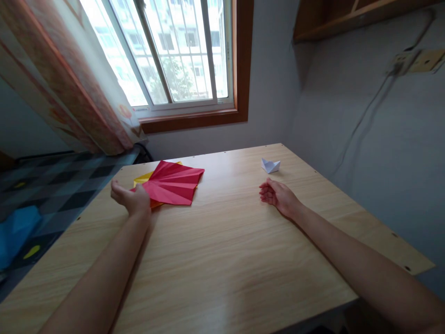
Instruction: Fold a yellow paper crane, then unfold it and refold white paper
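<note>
Our left hand [130, 198] sits on the bench [222, 260], fingers loosely curled, palm turned up and inward, holding nothing. Just right of it, touching or nearly touching the fingers, lies the red paper [173, 183], creased in fan-like pleats and spread flat. A yellow sheet [143, 177] pokes out from under the red one, just beyond the left hand. Bare bench lies between the two hands. Our right hand [278, 195] rests on the bench on its edge, fingers loosely curled inward, empty, well apart from the red paper. Just beyond the right hand and near it stands a small white folded paper boat [270, 165], not touched. Both forearms lie along the bench. Far behind the left hand are a window [167, 51] and a curtain [66, 88].
</note>
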A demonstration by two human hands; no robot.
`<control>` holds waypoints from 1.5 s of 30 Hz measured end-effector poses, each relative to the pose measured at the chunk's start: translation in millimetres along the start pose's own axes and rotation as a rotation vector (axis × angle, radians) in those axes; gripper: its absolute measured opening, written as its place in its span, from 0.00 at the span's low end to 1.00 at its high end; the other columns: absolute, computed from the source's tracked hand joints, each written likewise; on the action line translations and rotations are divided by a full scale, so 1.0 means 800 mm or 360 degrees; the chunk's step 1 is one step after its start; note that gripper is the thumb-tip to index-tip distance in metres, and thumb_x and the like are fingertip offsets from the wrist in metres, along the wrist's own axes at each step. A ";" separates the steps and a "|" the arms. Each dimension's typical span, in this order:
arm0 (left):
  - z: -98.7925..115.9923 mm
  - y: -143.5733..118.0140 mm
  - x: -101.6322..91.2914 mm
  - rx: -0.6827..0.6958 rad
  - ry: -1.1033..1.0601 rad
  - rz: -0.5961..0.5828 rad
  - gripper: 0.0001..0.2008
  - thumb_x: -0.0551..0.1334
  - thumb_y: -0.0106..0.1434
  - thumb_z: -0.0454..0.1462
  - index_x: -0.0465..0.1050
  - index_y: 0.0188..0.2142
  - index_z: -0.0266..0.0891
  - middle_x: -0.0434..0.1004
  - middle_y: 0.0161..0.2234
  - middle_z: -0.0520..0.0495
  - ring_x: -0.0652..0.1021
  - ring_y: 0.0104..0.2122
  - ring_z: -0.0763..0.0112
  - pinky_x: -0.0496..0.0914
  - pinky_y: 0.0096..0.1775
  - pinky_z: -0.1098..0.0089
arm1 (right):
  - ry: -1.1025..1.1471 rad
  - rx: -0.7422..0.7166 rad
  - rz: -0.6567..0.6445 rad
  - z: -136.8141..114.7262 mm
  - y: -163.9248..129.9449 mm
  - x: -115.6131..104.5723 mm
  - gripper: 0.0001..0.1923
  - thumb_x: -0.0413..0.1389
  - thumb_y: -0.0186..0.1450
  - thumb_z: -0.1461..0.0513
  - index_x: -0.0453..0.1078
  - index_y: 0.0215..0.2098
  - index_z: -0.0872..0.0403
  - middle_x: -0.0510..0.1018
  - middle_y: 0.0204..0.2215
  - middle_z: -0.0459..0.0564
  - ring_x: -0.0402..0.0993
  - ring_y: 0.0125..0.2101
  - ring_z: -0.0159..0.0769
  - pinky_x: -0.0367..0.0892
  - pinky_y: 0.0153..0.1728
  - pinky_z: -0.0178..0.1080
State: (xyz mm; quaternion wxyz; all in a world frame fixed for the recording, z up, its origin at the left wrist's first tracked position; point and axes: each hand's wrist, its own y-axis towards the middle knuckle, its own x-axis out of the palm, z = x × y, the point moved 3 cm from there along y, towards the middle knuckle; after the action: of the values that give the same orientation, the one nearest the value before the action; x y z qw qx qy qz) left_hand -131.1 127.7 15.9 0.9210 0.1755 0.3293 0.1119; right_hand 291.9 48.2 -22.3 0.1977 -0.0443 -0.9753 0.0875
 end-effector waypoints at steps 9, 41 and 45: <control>0.094 -0.048 0.044 0.0881 0.0359 0.0409 0.28 0.60 0.64 0.37 0.59 0.63 0.41 0.53 0.66 0.36 0.57 0.65 0.45 0.52 0.65 0.47 | -0.0983 -0.0894 0.0389 -0.024 0.020 -0.036 0.10 0.59 0.59 0.60 0.74 0.39 0.53 0.77 0.35 0.51 0.72 0.31 0.36 0.70 0.32 0.38; 0.112 -0.095 0.102 0.1454 0.0677 -0.0365 0.24 0.56 0.63 0.28 0.67 0.58 0.43 0.62 0.63 0.41 0.65 0.62 0.55 0.63 0.60 0.52 | -0.1511 -0.0730 0.1030 -0.054 0.116 -0.077 0.15 0.56 0.61 0.55 0.77 0.30 0.59 0.82 0.32 0.63 0.78 0.35 0.50 0.67 0.35 0.42; 0.128 -0.097 0.109 0.1421 0.0603 -0.0348 0.22 0.56 0.65 0.30 0.67 0.58 0.44 0.65 0.62 0.42 0.67 0.59 0.56 0.63 0.60 0.52 | -0.1448 -0.0928 0.0669 -0.042 0.095 -0.024 0.15 0.55 0.63 0.54 0.77 0.32 0.57 0.83 0.33 0.58 0.78 0.34 0.45 0.67 0.34 0.39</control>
State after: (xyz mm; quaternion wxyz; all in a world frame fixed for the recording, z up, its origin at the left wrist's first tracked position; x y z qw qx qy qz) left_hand 8.4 58.8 9.7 0.6863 0.4939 0.5230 -0.1073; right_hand 326.7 125.9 -13.5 -0.2834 -0.2476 -0.9163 -0.1371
